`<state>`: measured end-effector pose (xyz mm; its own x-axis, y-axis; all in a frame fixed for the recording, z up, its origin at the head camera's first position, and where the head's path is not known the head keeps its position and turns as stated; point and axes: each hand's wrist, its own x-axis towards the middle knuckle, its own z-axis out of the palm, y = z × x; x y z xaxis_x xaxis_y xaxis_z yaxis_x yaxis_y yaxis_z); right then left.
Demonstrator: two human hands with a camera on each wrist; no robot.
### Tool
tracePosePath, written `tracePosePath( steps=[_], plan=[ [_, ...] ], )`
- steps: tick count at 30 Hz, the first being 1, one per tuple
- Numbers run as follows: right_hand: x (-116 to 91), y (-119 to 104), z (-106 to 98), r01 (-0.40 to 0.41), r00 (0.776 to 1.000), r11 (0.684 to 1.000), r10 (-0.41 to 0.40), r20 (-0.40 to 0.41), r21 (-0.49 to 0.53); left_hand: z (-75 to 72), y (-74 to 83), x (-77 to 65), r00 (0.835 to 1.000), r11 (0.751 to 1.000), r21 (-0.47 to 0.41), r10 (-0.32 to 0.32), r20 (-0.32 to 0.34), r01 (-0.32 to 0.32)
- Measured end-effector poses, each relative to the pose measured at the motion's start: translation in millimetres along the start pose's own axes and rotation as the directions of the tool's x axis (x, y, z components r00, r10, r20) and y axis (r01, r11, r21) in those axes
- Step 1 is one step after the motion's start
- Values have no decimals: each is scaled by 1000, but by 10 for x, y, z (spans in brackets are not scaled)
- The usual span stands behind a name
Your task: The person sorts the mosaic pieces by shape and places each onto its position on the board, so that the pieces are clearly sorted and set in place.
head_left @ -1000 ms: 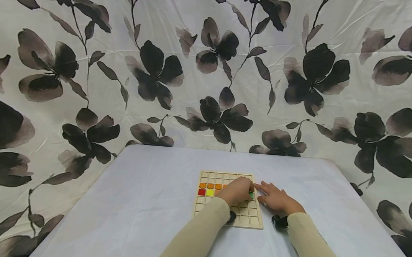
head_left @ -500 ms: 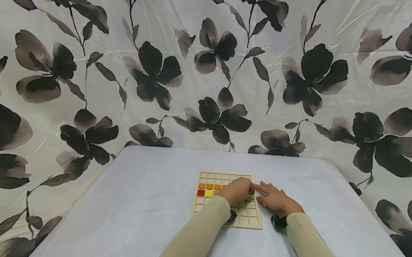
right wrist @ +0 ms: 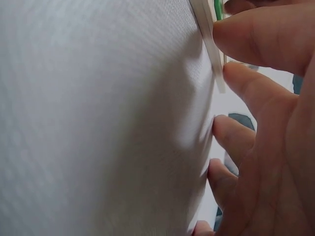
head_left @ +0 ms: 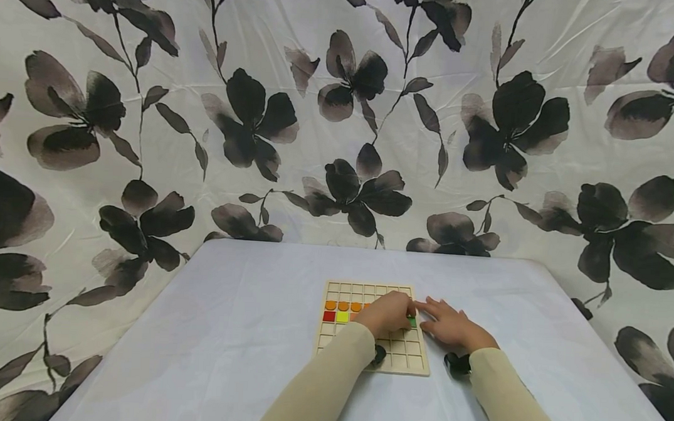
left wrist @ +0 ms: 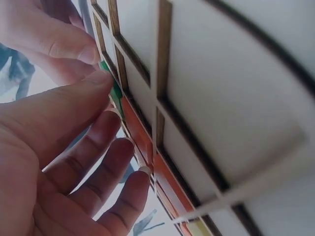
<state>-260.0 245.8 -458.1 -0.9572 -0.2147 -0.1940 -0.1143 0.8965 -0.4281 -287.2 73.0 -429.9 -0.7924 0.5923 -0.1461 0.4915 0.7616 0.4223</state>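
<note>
A wooden grid board (head_left: 408,359) lies on the white table. My left hand (head_left: 390,311) reaches over its middle rows to the right side. In the left wrist view, its thumb and index finger pinch a green tile (left wrist: 117,92) at a grid cell, the other fingers bent beside the board. Orange tiles (left wrist: 138,128) line the same row. My right hand (head_left: 453,325) lies beside the board's right edge, fingers spread. Its thumb touches the board's edge (right wrist: 209,39) in the right wrist view, and lower fingertips rest on the cloth.
Orange round pieces (head_left: 342,306) fill part of one row. Below them sit a red square (head_left: 329,316) and a yellow square (head_left: 342,316); my left hand hides cells farther right. The table (head_left: 235,332) extends to a floral cloth (head_left: 366,196) behind.
Both hands stay in nearly the same place. The green tile seems to lie slightly flatter in its cell. The head view shifts very little.
</note>
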Motion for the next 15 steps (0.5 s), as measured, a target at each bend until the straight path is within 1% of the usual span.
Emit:
tracePosePath(
  steps=[4,8,12,13,15],
  plan=[
    [-24,-3,-13,1,1000,1000,-1,16,-17,-5,-46,-28,1000,1000,18,-13,-12,13],
    [-69,23,-22,6,1000,1000,-6,20,-31,-36,-120,-47,999,999,46,-14,-50,16],
    [-95,51,-67,10,1000,1000,-10,-11,-5,-148,-209,-88,996,997,65,-30,-87,36],
    [-97,54,-89,7,1000,1000,-7,-27,1,-185,-231,-104,995,997,62,-39,-92,45],
    [-103,53,-152,6,998,1000,-7,-69,-14,-270,-280,-132,992,995,83,-45,-115,55]
  ],
)
